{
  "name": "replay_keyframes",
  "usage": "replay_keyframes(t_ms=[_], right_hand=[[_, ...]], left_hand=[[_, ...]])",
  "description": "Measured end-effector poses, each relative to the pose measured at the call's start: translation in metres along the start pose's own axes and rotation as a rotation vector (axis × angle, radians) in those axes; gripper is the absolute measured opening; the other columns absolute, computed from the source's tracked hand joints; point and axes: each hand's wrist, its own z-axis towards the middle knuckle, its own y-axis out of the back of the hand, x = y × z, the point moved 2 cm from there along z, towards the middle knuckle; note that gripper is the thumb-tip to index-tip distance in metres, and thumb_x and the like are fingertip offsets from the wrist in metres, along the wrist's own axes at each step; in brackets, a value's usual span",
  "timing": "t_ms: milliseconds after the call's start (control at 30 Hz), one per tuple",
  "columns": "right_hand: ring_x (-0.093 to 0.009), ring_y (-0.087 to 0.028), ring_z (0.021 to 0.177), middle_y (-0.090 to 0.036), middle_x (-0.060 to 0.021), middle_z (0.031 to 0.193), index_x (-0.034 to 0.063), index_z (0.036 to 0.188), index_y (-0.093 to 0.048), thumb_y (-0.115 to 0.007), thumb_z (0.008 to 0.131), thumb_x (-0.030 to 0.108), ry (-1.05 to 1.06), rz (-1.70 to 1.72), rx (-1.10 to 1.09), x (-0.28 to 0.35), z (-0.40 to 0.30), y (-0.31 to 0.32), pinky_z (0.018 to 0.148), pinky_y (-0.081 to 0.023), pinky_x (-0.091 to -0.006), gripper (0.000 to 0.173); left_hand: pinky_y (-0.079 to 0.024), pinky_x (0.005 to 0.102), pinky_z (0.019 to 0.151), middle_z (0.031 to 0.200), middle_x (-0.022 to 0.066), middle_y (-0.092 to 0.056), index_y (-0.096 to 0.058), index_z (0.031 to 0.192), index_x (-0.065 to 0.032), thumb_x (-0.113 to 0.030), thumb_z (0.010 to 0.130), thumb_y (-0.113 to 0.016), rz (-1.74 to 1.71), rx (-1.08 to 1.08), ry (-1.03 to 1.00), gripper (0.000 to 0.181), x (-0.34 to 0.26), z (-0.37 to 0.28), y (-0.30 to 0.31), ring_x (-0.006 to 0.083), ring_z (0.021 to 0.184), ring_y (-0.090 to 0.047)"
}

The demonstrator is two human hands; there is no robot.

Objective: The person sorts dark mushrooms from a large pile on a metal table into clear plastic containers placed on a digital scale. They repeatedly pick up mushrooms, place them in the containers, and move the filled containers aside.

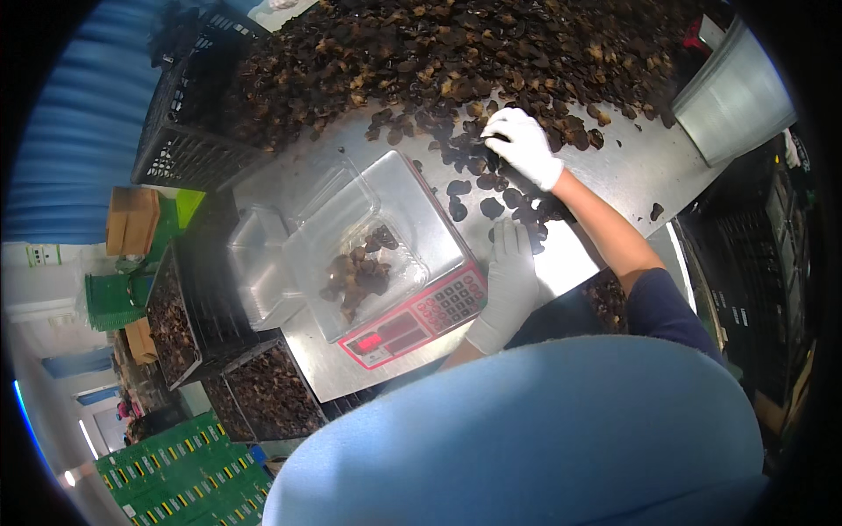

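Observation:
Dark brown, mushroom-like pieces [454, 52] lie heaped at the back of a metal table [631, 171], with looser ones nearer me. My right hand [523, 144], in a white glove, reaches to the heap's front edge with fingers bent; whether a piece is between them cannot be told. My left hand [510, 283], also gloved, lies flat with fingers extended beside loose dark pieces, right of a red-edged digital scale [421, 315]. On the scale stands an open clear plastic container [408, 263] holding several brown pieces.
Stacked clear plastic containers [260, 263] stand left of the scale. A black crate [197, 154] is at the back left, and a metal bucket [737, 98] at the right edge. Crates of brown pieces [273, 394] sit below left. Black crates [743, 269] are stacked on the right.

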Motion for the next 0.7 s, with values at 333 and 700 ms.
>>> replay_keyframes(t_ms=[333,700], right_hand=[[-0.019,-0.071,0.069,-0.073,-0.0071,0.075,0.0082,0.094,-0.074,-0.079,0.079,0.019,-0.465,0.039,0.752,-0.017,-0.125,0.197,0.068,-0.055,-0.0316,0.019],[-0.023,-0.066,0.089,-0.064,-0.0051,0.094,0.0167,0.115,-0.07,-0.072,0.083,0.022,-0.389,-0.007,0.306,-0.035,-0.085,0.047,0.079,-0.053,-0.0339,0.033]], left_hand=[[-0.043,0.0457,0.104,0.105,0.0204,-0.049,-0.054,0.112,0.0084,-0.007,0.08,-0.057,-0.154,0.034,-0.063,0.036,-0.012,-0.014,0.009,0.0393,0.104,-0.051],[-0.044,0.0451,0.109,0.138,0.0339,-0.046,-0.045,0.132,0.0179,-0.018,0.092,-0.052,0.29,0.123,-0.031,0.054,0.007,-0.033,-0.023,0.0478,0.134,-0.043]])
